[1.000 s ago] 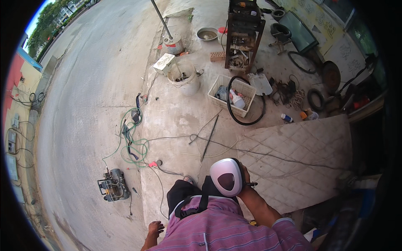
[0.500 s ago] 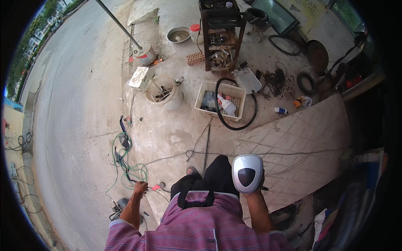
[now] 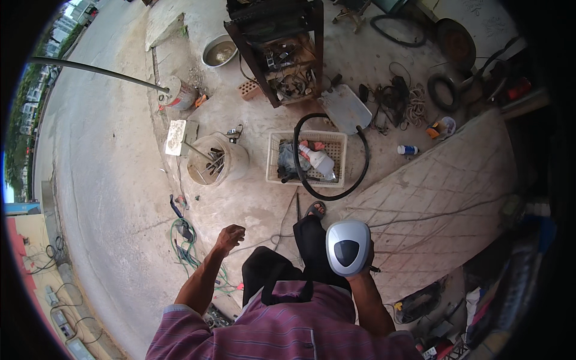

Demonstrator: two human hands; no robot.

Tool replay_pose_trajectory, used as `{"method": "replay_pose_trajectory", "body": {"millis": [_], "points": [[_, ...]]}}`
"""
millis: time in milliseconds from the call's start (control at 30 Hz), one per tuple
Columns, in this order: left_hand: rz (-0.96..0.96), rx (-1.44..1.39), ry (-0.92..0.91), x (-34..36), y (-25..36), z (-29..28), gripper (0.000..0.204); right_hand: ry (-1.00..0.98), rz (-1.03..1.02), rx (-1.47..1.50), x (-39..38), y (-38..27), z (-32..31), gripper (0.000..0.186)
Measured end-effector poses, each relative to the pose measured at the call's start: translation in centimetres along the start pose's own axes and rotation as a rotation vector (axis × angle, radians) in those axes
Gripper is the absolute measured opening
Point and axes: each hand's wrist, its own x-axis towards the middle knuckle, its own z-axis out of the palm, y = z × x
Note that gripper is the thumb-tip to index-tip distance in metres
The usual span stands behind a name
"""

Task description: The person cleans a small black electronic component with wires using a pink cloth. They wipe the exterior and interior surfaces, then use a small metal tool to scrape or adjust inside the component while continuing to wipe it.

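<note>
My right hand (image 3: 362,270) grips a rounded silver-grey shell (image 3: 359,231) with a dark, roughly triangular panel on its face. The shell hides most of those fingers, and a small dark piece sticks out beside the wrist. My left hand (image 3: 231,238) hangs in the air over the concrete floor, fingers loosely bent and apart, with nothing seen in it. Beyond it stands a dirty white bucket (image 3: 238,162) with rods and tools inside. A cream plastic crate (image 3: 272,157) ahead holds a white bottle (image 3: 318,161) and bags, with a black hose (image 3: 367,157) looped over it.
Green hose and cables (image 3: 191,255) lie tangled at the left. A dark cable crosses the floor ahead of my feet. A rusty metal rack (image 3: 318,54) stands beyond the crate. At the right, a scored slab (image 3: 432,210) slopes. Tyres and rope (image 3: 416,105) lie at the far right.
I have stepped forward, so the crate and bucket are nearer and one sandalled foot shows ahead. My left hand has swung up and forward, away from the green hose. The silver-grey shell stays in my right hand.
</note>
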Motion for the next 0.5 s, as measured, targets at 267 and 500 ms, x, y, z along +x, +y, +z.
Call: {"method": "replay_pose_trajectory", "body": {"millis": [267, 500], "points": [[-0.017, 0.059, -0.125, 16.5, 4.1, 4.8, 0.02, 0.252, -0.038, -0.264, 1.5, 3.4, -6.9, 0.044], [0.565, 0.946, -0.279, 40.3, 2.7, 9.1, 0.031, 0.538, 0.109, -0.259, 3.0, 10.9, -12.6, 0.042]]}}
